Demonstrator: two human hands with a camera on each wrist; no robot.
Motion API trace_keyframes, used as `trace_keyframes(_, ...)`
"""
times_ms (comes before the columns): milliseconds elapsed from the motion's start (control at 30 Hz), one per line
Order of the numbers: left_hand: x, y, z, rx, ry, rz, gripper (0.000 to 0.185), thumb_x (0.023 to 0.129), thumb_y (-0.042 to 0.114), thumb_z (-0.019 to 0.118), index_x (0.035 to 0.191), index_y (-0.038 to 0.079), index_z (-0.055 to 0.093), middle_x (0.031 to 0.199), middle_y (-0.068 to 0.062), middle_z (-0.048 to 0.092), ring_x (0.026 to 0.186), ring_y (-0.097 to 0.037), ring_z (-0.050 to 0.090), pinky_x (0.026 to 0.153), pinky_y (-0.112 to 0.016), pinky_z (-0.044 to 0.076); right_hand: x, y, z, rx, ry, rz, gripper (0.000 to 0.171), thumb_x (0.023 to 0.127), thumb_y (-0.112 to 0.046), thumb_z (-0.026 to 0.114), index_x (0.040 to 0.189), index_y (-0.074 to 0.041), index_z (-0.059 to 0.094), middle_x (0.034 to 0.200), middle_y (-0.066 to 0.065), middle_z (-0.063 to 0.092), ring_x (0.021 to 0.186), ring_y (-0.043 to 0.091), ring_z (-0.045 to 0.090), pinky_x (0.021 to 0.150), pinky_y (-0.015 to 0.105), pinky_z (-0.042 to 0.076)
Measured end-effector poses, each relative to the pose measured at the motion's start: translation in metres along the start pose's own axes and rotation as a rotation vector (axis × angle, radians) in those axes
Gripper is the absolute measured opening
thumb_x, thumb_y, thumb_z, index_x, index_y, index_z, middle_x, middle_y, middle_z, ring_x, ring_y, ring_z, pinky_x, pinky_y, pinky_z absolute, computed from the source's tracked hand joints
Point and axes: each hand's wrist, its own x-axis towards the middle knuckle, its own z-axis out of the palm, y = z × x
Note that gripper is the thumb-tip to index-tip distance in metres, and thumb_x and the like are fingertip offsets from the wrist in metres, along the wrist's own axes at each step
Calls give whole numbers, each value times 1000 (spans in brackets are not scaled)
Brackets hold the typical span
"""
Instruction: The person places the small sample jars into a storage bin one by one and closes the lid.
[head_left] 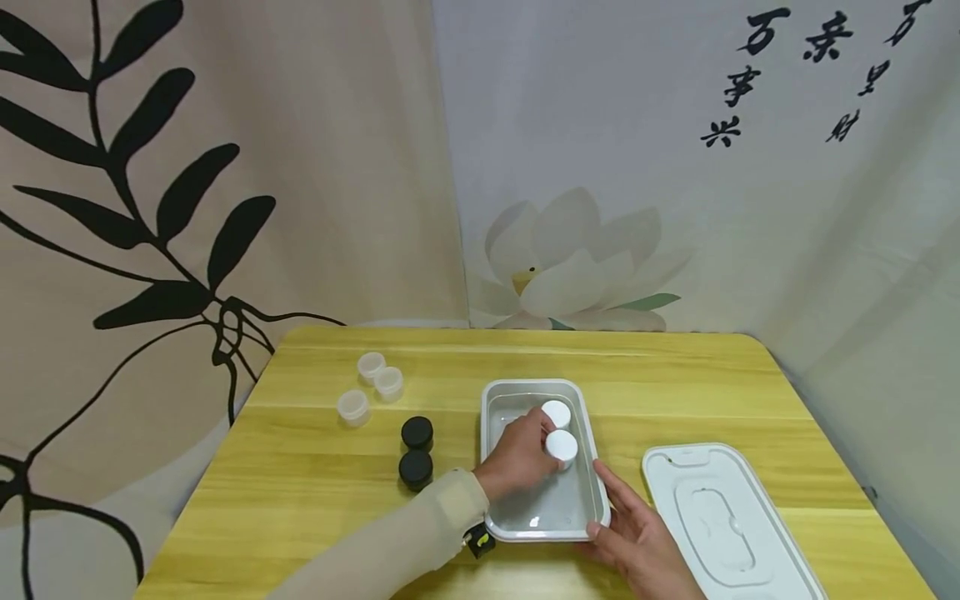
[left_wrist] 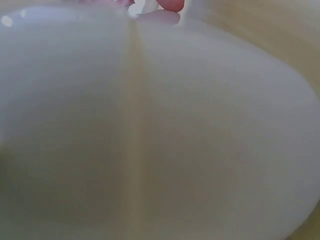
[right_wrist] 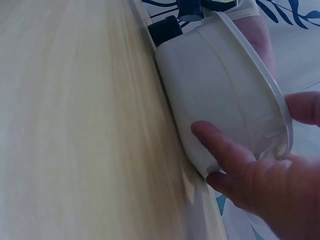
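A light grey rectangular tray (head_left: 544, 533) sits on the table. My left hand (head_left: 519, 457) reaches into it from the left, thumb and fingers pinching a small white round-topped container (head_left: 562, 447). Another white container (head_left: 557, 413) is just behind that one, inside the tray. My right hand (head_left: 637, 533) grips the tray's near right corner. In the right wrist view its thumb (right_wrist: 304, 108) lies on the rim, and its fingers spread along the outer wall (right_wrist: 200, 85). The left wrist view is mostly filled by the pale tray wall (left_wrist: 200, 110), with a fingertip (left_wrist: 171, 4) at the top.
Two black round containers (head_left: 416, 470) stand left of the tray. Behind them are three translucent small cups (head_left: 353, 408). A white tray lid (head_left: 723, 525) lies at the right. Patterned curtains hang beyond the wooden table's (head_left: 450, 358) back edge.
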Motion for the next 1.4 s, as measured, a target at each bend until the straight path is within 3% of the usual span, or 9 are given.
trace_keyframes(333,1,3,-2,0,0,-34,42,80,3,89,107,5,57,93,-5,62,83,-16,55,73,-28,49,0,1,-1,15,-7,-3,81,105,4,54,171,-13,10,155,-33,44,139,8,55,102,46,58)
trace_keyframes(467,-1,3,-2,-9,1,-82,51,80,10,92,115,4,56,94,-5,58,84,-18,55,72,-30,50,0,2,-2,20,-27,-2,80,106,4,52,172,-15,11,153,-36,45,140,7,54,103,46,58)
trace_keyframes(667,-5,9,-12,-9,45,-100,61,84,22,91,131,1,57,109,-9,63,93,-17,57,81,-33,53,1,4,-3,16,-21,12,80,106,4,52,172,-17,12,154,-35,44,140,5,54,102,45,58)
trace_keyframes(900,-6,12,-17,-134,80,-60,56,88,22,86,134,4,58,124,-10,65,110,-20,66,96,-36,57,4,1,0,11,-8,-11,80,105,5,53,171,-12,12,155,-32,46,139,9,55,101,46,59)
trace_keyframes(1200,-14,5,-17,-275,99,10,50,91,19,82,135,5,62,121,-8,66,112,-21,69,97,-29,59,5,-2,4,-44,42,10,83,103,4,59,170,-5,10,153,-33,47,138,7,55,97,45,61)
trace_keyframes(1400,-21,5,-29,-385,146,44,44,94,21,80,133,7,66,123,-7,70,115,-21,68,101,-27,59,5,-2,3,-64,63,36,83,103,2,59,170,-5,10,154,-32,46,137,6,56,97,45,61)
